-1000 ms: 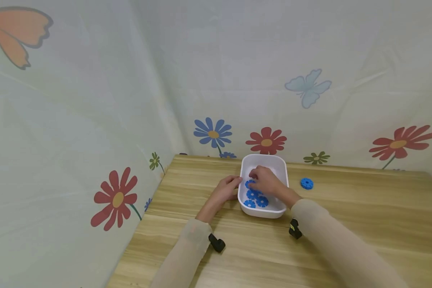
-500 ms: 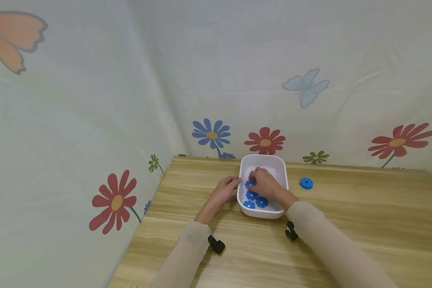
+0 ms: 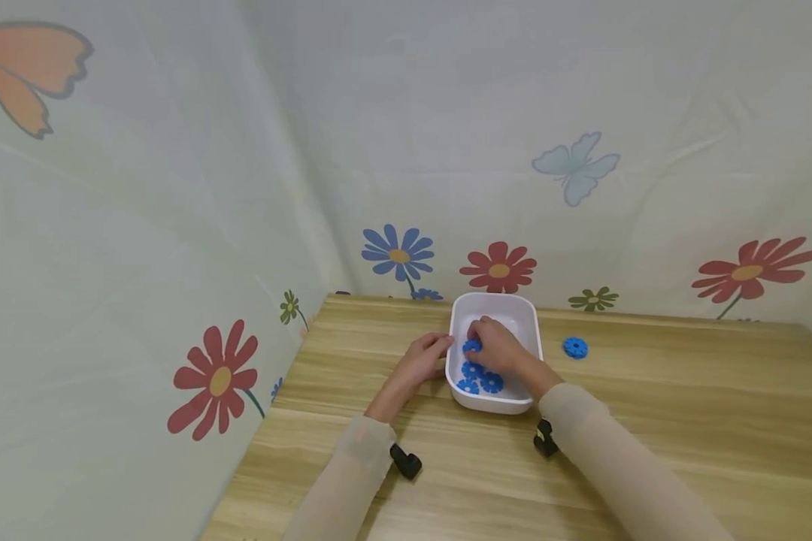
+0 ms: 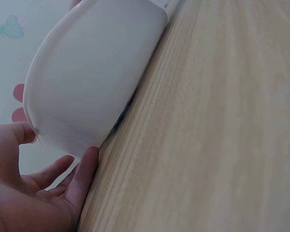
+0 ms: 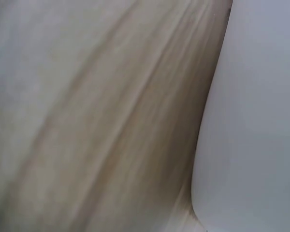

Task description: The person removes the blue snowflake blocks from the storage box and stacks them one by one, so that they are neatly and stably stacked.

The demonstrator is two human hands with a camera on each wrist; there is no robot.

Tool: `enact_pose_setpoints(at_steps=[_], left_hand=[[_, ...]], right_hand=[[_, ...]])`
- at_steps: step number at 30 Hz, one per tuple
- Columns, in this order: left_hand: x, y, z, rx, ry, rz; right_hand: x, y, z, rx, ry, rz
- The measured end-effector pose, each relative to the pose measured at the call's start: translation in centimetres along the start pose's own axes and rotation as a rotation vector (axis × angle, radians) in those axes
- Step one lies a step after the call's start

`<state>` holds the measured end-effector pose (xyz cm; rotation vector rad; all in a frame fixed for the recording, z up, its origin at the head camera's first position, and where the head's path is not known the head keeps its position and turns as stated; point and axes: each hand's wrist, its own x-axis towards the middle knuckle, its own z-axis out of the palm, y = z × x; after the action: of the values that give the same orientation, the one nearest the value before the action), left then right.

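A white plastic tub (image 3: 494, 404) holds several blue notched discs (image 3: 492, 382), like interlocking snowflake pieces. Inside it my right hand (image 3: 501, 347) has its fingers curled down at a blue disc (image 3: 472, 346), which it appears to pinch; the fingertips are partly hidden. Against the tub's left outer side rests my left hand (image 3: 422, 357). The left wrist view shows that hand (image 4: 43, 179) with fingers spread, its thumb at the rim and a fingertip low on the tub wall (image 4: 87, 67). Only the tub's outer wall (image 5: 251, 125) and the table appear in the right wrist view.
Right of the tub, further blue discs (image 3: 576, 347) lie in a small stack on the wood-grain table (image 3: 683, 406). A cloth backdrop (image 3: 446, 150) printed with flowers and butterflies hangs behind and to the left. Both beige sleeves carry a black wrist mount (image 3: 406, 461).
My right hand has lowered slightly and its fingers have closed in on the disc at the tub's left side. My left hand and the tub have stayed in place.
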<state>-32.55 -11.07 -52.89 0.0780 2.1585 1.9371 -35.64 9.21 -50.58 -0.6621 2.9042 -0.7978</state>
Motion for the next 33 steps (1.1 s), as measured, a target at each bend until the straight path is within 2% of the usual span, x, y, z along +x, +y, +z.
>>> enact_pose_setpoints(at_steps=[10,17,25,29,33], left_hand=[[-0.2,-0.1,-0.1,0.002,0.016,0.004],[0.0,0.0,-0.1,0.003,0.002,-0.006],[0.0,0.0,-0.1,0.000,-0.007,0.004],[0.0,0.1,0.1,-0.007,-0.011,0.001],[0.0,0.1,0.0,-0.008,-0.004,0.010]], right_hand=[[0.1,-0.1,0.1,-0.023,0.001,-0.019],[-0.2,-0.3,-0.2,-0.011,-0.017,-0.012],[-0.2,-0.1,-0.3,-0.043,0.015,-0.032],[-0.1,-0.2,-0.4,-0.003,0.036,0.005],[-0.2,-0.5,-0.9,0.032,0.065,-0.003]])
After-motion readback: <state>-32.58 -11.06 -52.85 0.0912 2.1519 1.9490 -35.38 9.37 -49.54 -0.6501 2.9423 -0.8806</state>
